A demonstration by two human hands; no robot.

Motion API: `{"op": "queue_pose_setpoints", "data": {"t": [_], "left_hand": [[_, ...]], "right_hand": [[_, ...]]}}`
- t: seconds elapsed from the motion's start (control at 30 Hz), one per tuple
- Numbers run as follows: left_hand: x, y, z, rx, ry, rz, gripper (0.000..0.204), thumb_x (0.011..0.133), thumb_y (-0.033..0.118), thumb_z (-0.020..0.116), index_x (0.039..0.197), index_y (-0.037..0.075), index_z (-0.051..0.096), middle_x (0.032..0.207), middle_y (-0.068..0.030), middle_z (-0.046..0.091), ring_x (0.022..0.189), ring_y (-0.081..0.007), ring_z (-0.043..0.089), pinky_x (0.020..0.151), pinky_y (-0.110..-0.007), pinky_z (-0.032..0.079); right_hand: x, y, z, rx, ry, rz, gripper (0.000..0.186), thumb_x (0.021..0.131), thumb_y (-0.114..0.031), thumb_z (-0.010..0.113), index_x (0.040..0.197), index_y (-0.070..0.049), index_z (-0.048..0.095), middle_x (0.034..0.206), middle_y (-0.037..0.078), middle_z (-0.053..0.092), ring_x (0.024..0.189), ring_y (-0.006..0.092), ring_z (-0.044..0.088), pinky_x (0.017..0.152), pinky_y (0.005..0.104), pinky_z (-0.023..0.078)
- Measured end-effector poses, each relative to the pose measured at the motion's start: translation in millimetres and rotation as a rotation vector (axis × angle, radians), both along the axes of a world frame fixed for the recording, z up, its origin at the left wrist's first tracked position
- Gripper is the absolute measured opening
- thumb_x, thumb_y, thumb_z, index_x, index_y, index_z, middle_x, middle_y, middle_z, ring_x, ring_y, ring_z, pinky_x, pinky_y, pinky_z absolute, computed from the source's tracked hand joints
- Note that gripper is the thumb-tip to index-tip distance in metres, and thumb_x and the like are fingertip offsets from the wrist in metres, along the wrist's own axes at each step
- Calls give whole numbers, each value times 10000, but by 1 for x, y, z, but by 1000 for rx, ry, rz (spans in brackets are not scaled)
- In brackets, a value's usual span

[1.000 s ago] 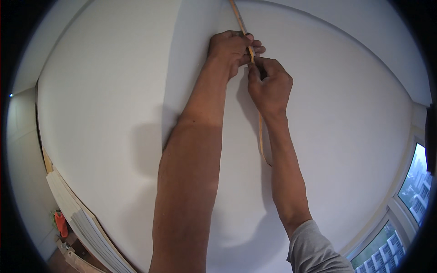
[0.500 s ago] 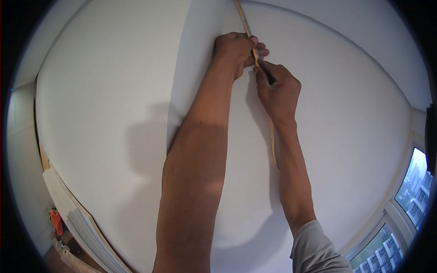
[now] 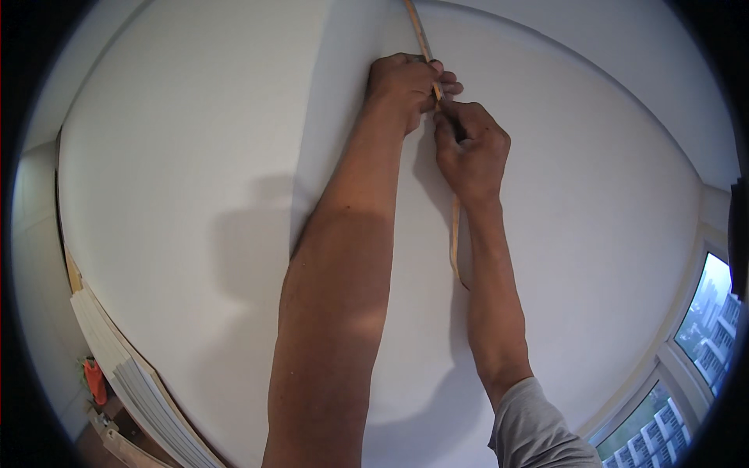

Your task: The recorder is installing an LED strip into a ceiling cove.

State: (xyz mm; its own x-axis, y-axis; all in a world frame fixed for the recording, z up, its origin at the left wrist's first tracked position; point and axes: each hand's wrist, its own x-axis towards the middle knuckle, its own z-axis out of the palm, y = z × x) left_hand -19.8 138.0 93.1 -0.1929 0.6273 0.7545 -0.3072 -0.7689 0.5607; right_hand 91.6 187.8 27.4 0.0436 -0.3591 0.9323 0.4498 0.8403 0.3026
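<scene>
A narrow tan strip (image 3: 415,23) runs down from the top of the picture beside an inside corner of the white wall (image 3: 569,195). My left hand (image 3: 402,90) holds it high up, fingers curled around it. Just below and to the right, my right hand (image 3: 472,152) pinches the strip between thumb and index finger. Its loose end hangs behind my right hand and curves toward my forearm. The tips of my right fingers are partly hidden.
Long white boards (image 3: 117,355) lean along the left side, near an orange object (image 3: 95,382). A window (image 3: 698,320) with buildings outside is at lower right. A ceiling edge curves across the top.
Over the last second both hands and the strip shifted slightly right in the picture, along with a small shift of the view. Both hands keep their hold.
</scene>
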Motion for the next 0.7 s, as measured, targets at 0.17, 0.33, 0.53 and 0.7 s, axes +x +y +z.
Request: {"op": "queue_pose_setpoints", "data": {"t": [0.17,0.33,0.53,0.7], "left_hand": [[-1,5,4,18,-8,-6,79,986,-30,520,1027,-96,536,1012,-226,657,884,-350,718,808,-393,655],[0,4,1,24,25,0,107,985,-21,542,1054,-102,529,1027,-227,655,893,-348,717,833,-421,654],[-2,5,-2,32,41,-31,197,1009,51,559,1136,-91,514,1047,-219,656,950,-343,709,850,-431,643],[2,2,-2,3,38,-58,241,1025,101,552,1187,-74,512,1079,-205,651,995,-351,691,888,-457,613]], "right_hand": [[11,-5,9,62,-120,-142,187,789,36,686,965,-18,722,803,96,676,631,221,633,620,331,508],[26,-2,15,-24,-265,-71,202,780,2,679,977,-32,709,872,140,679,727,313,664,655,398,530],[25,-9,13,-441,-115,153,191,856,-104,672,986,27,721,784,149,708,658,222,679,658,337,525],[35,-19,19,-675,-157,287,222,877,-136,653,968,57,716,707,105,676,572,139,620,589,308,495]]}}
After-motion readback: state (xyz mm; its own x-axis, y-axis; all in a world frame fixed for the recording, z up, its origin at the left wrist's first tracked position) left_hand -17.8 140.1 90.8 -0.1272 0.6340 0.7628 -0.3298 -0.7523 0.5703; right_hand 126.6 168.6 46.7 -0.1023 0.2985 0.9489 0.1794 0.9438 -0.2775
